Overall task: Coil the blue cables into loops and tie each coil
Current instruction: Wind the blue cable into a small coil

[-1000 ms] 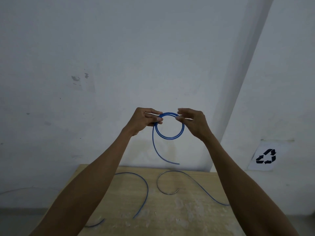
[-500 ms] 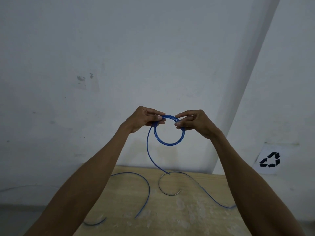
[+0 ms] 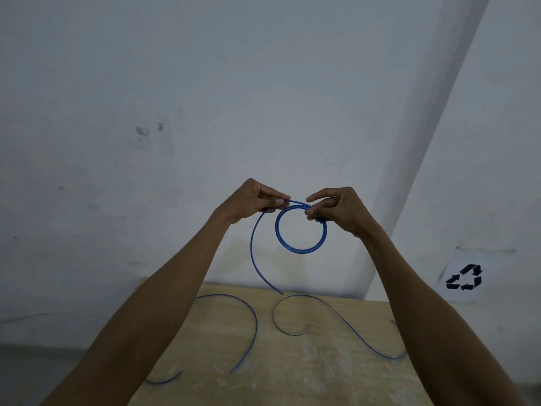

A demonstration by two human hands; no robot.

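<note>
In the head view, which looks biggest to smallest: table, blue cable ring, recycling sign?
Table, by far.
Recycling sign and blue cable ring look close; the ring is nearer the camera, so I won't rank them.

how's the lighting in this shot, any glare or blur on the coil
Head view: dim, even light, no glare; the blue coil pinched by the left hand and right hand is sharp; the wall corner leans, likely wide-angle distortion.

Blue coil [image 3: 300, 251], pinched at top between left hand [image 3: 251, 200] and right hand [image 3: 342, 210], tail hanging. Loose cable [image 3: 256, 323] and second cable [image 3: 273, 316] on surface [image 3: 307, 370] below. Recycling sign [image 3: 465, 278], right wall.
</note>
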